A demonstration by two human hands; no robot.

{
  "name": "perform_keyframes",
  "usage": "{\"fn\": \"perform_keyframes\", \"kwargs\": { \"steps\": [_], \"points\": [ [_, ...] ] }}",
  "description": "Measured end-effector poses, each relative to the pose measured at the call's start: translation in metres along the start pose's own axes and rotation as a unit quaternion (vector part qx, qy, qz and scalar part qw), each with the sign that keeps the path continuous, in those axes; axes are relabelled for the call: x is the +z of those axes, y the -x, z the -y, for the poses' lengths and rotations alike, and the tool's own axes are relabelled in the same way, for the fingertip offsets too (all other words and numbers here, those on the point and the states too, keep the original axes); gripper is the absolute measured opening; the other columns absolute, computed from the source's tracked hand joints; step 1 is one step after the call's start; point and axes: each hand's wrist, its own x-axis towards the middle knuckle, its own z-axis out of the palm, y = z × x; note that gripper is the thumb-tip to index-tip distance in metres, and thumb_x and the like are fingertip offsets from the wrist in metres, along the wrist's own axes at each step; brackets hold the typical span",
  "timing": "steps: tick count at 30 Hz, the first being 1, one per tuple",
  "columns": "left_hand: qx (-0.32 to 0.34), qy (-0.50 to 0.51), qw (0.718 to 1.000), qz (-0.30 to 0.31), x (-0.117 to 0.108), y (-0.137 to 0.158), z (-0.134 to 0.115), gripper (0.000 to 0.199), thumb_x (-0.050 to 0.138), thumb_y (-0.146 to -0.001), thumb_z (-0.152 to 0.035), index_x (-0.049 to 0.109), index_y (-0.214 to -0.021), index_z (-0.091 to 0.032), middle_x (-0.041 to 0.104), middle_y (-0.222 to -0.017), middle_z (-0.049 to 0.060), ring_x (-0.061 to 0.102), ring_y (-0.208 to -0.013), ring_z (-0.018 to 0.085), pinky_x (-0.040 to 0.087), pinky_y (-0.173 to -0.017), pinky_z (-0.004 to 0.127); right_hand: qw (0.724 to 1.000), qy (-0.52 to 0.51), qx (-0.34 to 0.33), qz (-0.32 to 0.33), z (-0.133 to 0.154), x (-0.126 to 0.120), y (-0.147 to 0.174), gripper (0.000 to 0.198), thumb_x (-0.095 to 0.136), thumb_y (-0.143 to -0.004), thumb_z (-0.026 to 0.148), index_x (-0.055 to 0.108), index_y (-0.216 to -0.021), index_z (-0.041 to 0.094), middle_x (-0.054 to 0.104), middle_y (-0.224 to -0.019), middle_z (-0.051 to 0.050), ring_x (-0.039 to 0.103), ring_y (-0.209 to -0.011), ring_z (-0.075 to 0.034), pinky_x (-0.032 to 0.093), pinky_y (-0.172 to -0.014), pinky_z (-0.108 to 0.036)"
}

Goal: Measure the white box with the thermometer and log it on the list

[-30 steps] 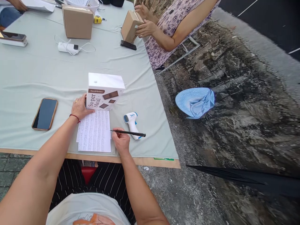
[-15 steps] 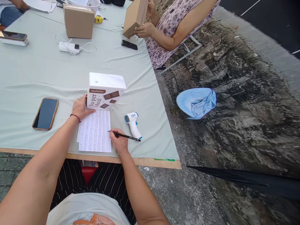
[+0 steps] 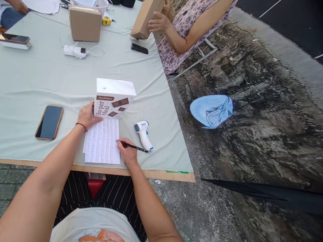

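A white "Super Meal" box stands upright on the cloth-covered table, with brown bars printed on its front. My left hand grips the box at its lower left, the thumb in front and the other fingers partly hidden behind it. Below the box lie sheets of paper covered in rows of small marks. In my right hand is a black pencil, its tip at the right edge of the top sheet. Just right of that hand lies a white and blue infrared thermometer.
A smartphone lies to the left. Farther back are a cardboard box, a white device with a cable and a black object. Another person holds a carton. A blue hat rests on the rocky ground.
The pencil has swivelled slightly in my right hand, its back end shifting left. My left hand stays on the box. The other person's hand has lifted off the carton's lower edge.
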Motion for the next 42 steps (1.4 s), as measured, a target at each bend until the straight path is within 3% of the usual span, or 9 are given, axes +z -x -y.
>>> {"fn": "perform_keyframes", "kwargs": {
  "steps": [42],
  "points": [
    [-0.005, 0.007, 1.0, -0.001, -0.0005, 0.0003, -0.0004, 0.074, 0.077, -0.064, -0.041, 0.046, -0.129, -0.027, 0.062, -0.125, 0.008, 0.052, -0.117, 0.036, 0.04, -0.101, 0.054, 1.0, -0.003, -0.008, 0.003, -0.0016, -0.001, -0.0005, 0.011, 0.059, -0.075, 0.029, 0.067, -0.074, 0.021, 0.065, -0.069, 0.001, 0.056, -0.061, -0.015, 0.048, -0.062, -0.03]
  ]
}}
